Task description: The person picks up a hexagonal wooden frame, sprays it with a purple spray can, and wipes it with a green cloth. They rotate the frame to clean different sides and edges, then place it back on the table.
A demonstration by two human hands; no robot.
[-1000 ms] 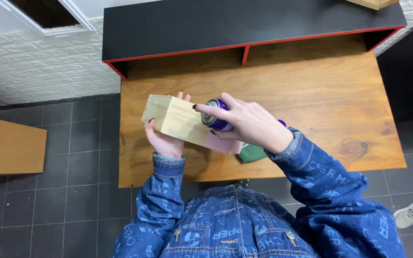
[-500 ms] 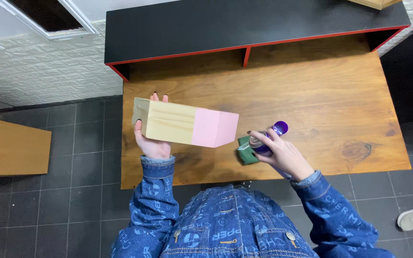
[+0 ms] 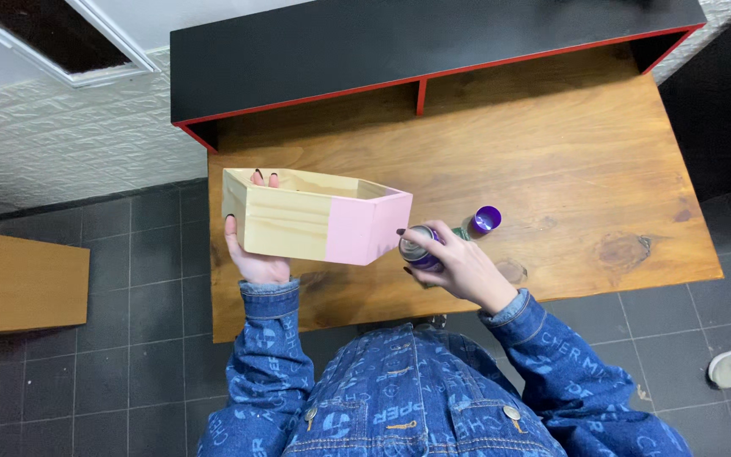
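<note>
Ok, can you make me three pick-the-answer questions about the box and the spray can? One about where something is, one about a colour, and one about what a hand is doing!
1. Where is the purple cap?
A. on the wooden desk, beside the can
B. inside the box
C. on the floor

2. What colour is the painted end of the wooden box?
A. green
B. pink
C. black

3. What is the right hand doing?
A. resting flat on the desk
B. holding the spray can
C. holding the cap

Answers:
1. A, the cap sits on the desk top just right of the can.
2. B, the box's right end is pink and the rest is bare wood.
3. B, the fingers wrap round the can, while the left hand holds up the box.
</note>
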